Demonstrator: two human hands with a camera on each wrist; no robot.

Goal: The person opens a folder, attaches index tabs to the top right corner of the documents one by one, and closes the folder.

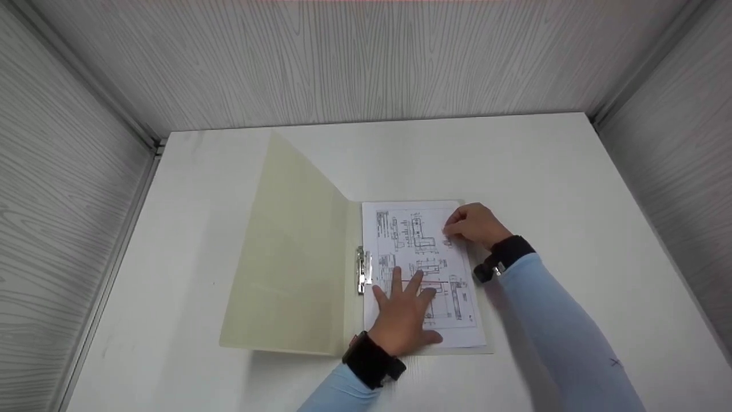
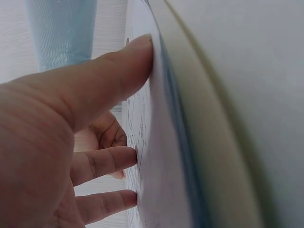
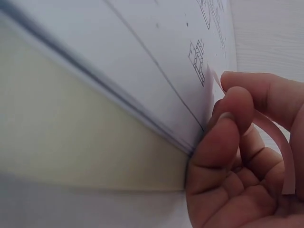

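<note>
A stack of white sheets printed with line drawings (image 1: 409,229) lies in an open pale-yellow clip folder (image 1: 291,257). My left hand (image 1: 403,320) rests spread on the lower part of the top sheet, its thumb near the bottom edge. At the upper right edge of the paper, my right hand (image 1: 474,224) pinches a thin, pale pink strip (image 3: 278,135) between thumb and fingers. One end of the strip curves back towards the palm; the other end is at the page, partly hidden by the fingertips.
The metal clip (image 1: 361,272) sits along the folder's spine, at the sheets' left edge. The folder's cover stands raised to the left. All of this is on a white table (image 1: 572,189) with wood-grain panels (image 1: 366,63) behind and at both sides.
</note>
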